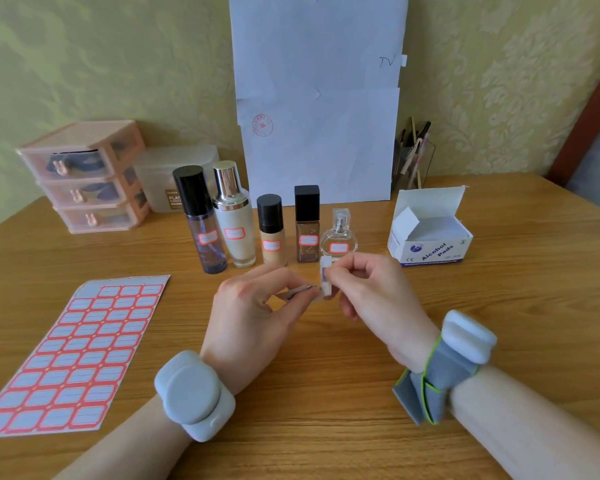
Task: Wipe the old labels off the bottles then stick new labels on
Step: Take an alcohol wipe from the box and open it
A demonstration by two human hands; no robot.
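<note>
Closest in, the two hands meet low over the bench [326,427]. The left hand [257,306] has thumb and forefinger pinched on the left edge of a small white sachet [325,277]. The right hand [371,292] pinches its right side, with the other fingers curled in. My read is that this is an alcohol pad packet about to be torn open. It looks feather-light, thin and crinkly, so fingertips right at the edge, pulling opposite ways, should do it. The pad inside is likely damp, soft and floppy.

Near left, a label sheet [73,355] lies flat, its rows of stickers edged in red. It's flimsy paper, so each sticker is best lifted by a corner.

Further back stand five bottles [272,233] in a row, and every one wears a red-edged label on its front. The round perfume bottle [338,237] stands just beyond the sachet. They look smooth, hard and probably breakable, so grip one round the body, clear of the label, while wiping.

Far right sits the pad box [430,233] with its lid open. At the back are pink drawers [84,178], a frosted tub [174,178] and white paper [319,98] on the wall.
</note>
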